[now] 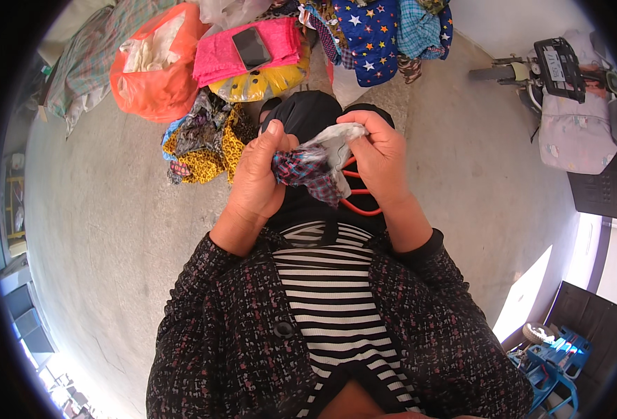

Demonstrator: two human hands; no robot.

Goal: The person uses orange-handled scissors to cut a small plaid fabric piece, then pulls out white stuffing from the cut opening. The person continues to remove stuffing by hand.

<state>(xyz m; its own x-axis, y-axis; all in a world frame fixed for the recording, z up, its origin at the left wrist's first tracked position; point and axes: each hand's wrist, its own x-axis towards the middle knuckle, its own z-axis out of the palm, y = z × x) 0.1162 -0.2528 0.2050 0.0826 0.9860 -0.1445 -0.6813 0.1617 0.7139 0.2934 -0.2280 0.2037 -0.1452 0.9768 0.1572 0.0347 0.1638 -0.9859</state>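
Note:
Over my lap, my left hand [258, 170] grips a small piece of dark plaid cloth [311, 175], thumb pointing up. A white, fluffy layer [334, 144] hangs together with the plaid cloth, and a dark thread shows on it. My right hand [384, 157] pinches the upper edge of this white layer between thumb and fingers. Below the right hand, red loops [363, 211], apparently scissor handles, rest on my black trousers; any blades are hidden.
Ahead lie a pink folded cloth [209, 60] with a phone [251, 48] on it, an orange plastic bag [154, 94] of white material, a pile of printed fabric scraps [198, 152] and star-print cloth [369, 47]. A scooter [576, 115] stands right, a blue wheeled frame [560, 356] lower right.

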